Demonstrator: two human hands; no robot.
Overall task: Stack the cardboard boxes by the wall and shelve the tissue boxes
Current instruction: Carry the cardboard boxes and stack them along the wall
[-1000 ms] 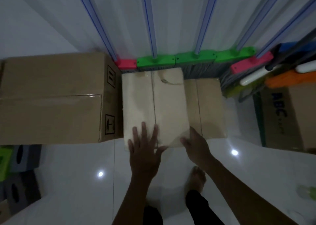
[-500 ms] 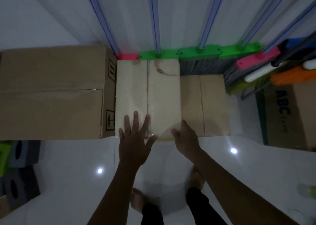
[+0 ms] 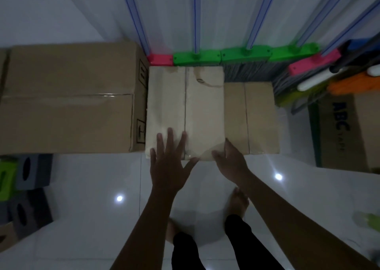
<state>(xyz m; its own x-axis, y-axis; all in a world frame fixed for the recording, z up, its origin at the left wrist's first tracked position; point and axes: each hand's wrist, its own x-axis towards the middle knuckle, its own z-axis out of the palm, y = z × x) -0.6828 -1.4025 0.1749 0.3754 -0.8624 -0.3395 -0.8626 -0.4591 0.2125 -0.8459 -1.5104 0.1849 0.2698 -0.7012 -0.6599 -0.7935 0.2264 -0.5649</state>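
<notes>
A pale cardboard box (image 3: 185,105) lies on top of a lower brown box (image 3: 259,115), its far edge close to the brooms at the wall. My left hand (image 3: 170,163) lies flat with spread fingers on its near top edge. My right hand (image 3: 230,158) touches its near right corner with fingers mostly straight. A large brown cardboard box (image 3: 67,101) stands directly to the left, side by side with the pale one. Grey tissue boxes (image 3: 30,171) with oval openings sit on the floor at the far left, beside a green one (image 3: 6,177).
Brooms with green (image 3: 222,57) and pink (image 3: 314,63) heads lean against the white wall behind the boxes. A printed carton (image 3: 349,132) stands at the right. My bare feet (image 3: 238,204) are on the glossy white floor (image 3: 92,187) below the hands.
The pale box has slid away from me toward the wall, with both hands following on its near edge. Its far edge now reaches the broom heads.
</notes>
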